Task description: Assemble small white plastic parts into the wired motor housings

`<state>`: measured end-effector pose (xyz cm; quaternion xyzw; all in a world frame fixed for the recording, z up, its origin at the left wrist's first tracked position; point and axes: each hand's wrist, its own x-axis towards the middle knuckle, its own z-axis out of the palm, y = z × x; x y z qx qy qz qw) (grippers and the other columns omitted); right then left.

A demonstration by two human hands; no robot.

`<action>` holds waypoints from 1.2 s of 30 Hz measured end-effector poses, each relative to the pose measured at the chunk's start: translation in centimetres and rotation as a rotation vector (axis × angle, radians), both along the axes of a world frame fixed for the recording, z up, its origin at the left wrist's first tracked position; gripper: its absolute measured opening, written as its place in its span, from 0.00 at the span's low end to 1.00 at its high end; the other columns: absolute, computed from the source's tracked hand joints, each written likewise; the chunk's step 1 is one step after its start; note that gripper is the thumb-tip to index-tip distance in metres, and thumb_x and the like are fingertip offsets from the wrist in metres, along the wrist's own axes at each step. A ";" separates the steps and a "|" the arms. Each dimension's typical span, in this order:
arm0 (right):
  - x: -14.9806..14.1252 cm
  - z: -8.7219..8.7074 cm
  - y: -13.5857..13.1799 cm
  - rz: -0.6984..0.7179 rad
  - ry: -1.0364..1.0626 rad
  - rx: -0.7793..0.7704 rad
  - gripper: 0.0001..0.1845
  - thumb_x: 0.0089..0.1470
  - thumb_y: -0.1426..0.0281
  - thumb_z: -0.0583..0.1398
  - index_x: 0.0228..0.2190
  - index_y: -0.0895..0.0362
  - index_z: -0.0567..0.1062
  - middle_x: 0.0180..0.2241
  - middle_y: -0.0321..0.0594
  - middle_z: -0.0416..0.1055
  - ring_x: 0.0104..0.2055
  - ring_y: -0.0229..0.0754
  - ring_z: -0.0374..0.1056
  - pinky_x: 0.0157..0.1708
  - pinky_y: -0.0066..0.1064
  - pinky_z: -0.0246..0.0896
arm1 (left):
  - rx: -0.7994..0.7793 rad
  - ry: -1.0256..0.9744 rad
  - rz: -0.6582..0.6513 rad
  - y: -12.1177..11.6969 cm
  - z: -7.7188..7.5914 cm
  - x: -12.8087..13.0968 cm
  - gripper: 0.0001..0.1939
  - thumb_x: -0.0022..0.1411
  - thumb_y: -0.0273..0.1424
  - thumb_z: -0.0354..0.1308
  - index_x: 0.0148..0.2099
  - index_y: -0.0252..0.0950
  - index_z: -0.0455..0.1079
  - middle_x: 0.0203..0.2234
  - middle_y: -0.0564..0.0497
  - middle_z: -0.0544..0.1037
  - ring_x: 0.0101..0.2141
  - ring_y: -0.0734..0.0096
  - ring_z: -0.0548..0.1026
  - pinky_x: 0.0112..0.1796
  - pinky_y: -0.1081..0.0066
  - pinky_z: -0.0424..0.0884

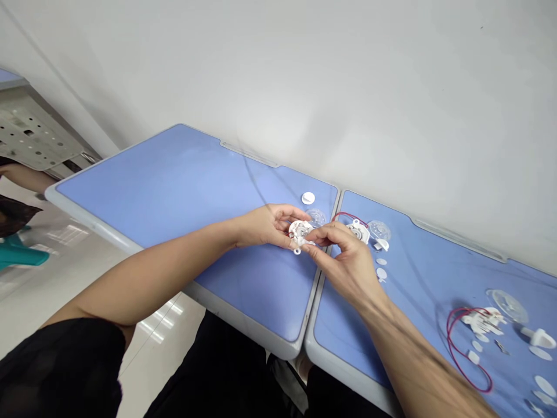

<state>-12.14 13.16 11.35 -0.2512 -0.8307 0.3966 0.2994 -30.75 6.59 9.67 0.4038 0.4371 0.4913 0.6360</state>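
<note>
My left hand (278,225) grips the left side of a round white plastic housing (300,230) with a small ring-shaped tab at its lower edge. Fingers and thumb of my right hand (342,249) are closed on the housing's right side, over its open inner face. What the right fingertips pinch there is too small to make out. Just behind the housing lies a clear round plastic cover (317,217), with a white round knob (308,198) farther back. A second white housing (359,231) with red wire lies beyond my right hand, partly hidden by it.
Two blue tables (183,180) meet at a narrow seam against a wall. On the right one lie another clear cover (380,230), white discs (382,274), a looped red wire (450,331), white parts (484,321) and a white knob (542,338). At far left, another person's arm (30,176) shows near a teal stool (21,253).
</note>
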 end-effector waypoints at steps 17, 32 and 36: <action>0.1 0.0 0.1 0.021 -0.023 -0.020 0.02 0.48 0.70 0.64 0.28 0.53 0.78 0.29 0.38 0.70 0.32 0.41 0.66 0.36 0.36 0.64 | -0.037 -0.027 0.011 -0.1 0.0 0.1 0.33 0.41 0.20 0.72 0.52 0.32 0.69 0.46 0.42 0.77 0.43 0.67 0.77 0.48 0.61 0.69; 0.1 0.0 0.0 0.010 -0.030 -0.002 0.02 0.47 0.72 0.64 0.27 0.53 0.77 0.28 0.37 0.70 0.31 0.41 0.65 0.35 0.35 0.64 | -0.023 -0.045 0.006 0.0 -0.2 0.0 0.32 0.42 0.19 0.71 0.52 0.33 0.69 0.43 0.44 0.78 0.42 0.69 0.77 0.49 0.62 0.69; 0.0 -0.2 -0.1 -0.005 -0.024 0.026 0.01 0.47 0.72 0.64 0.26 0.54 0.76 0.27 0.37 0.70 0.31 0.40 0.65 0.35 0.34 0.63 | -0.033 -0.030 0.005 0.0 -0.2 0.1 0.33 0.42 0.19 0.71 0.52 0.32 0.69 0.44 0.43 0.78 0.42 0.68 0.77 0.49 0.61 0.69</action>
